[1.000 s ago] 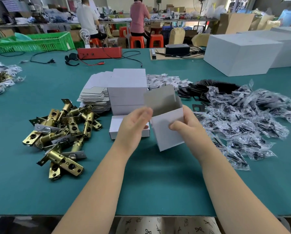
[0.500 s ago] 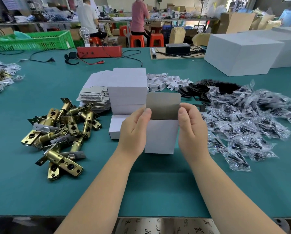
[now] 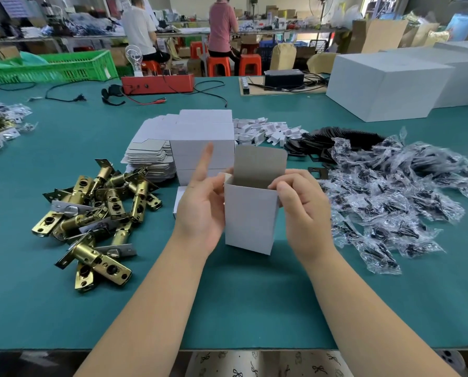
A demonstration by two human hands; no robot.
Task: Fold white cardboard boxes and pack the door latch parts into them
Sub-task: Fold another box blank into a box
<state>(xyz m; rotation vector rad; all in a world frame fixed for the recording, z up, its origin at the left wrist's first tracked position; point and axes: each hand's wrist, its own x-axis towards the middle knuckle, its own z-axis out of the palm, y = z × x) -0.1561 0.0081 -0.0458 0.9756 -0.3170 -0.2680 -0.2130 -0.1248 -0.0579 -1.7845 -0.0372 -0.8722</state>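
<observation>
White box [image 3: 250, 217] upright between both hands — flap up.

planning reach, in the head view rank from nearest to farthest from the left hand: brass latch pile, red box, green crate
1. brass latch pile, just left of the left hand
2. red box, farther back, mid table
3. green crate, far left corner
</observation>
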